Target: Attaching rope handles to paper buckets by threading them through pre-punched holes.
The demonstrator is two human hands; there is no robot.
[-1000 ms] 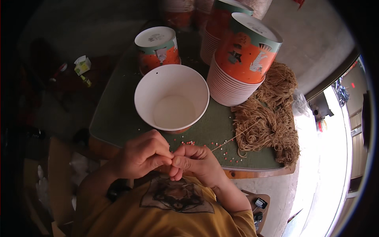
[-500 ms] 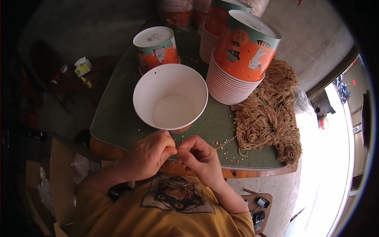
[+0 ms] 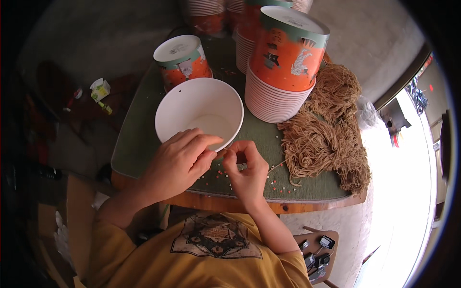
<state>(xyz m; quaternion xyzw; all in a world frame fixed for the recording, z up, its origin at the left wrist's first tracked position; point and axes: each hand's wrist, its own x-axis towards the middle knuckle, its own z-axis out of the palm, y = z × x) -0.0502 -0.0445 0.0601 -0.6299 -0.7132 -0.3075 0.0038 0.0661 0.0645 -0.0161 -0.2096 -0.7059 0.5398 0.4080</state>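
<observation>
A white-lined paper bucket stands mouth up on the table before me, with a small dark hole near its far rim. My left hand is closed over its near rim, fingers reaching inside and thumb outside. Close beside it, my right hand pinches the end of a thin tan cord against the outside of the rim. The cord trails right towards a tangled bundle of tan cord. My fingers hide the exact spot where cord and bucket meet.
Behind the bucket stands an upturned orange and green bucket. To its right rises a tall stack of nested buckets, with more stacks behind. Small white and orange dots lie on the green tabletop. A cardboard box is at lower left.
Both hands have moved up from the table's front edge to the bucket's near rim. My left fingers have gone over the rim, and the right hand has brought the cord against it.
</observation>
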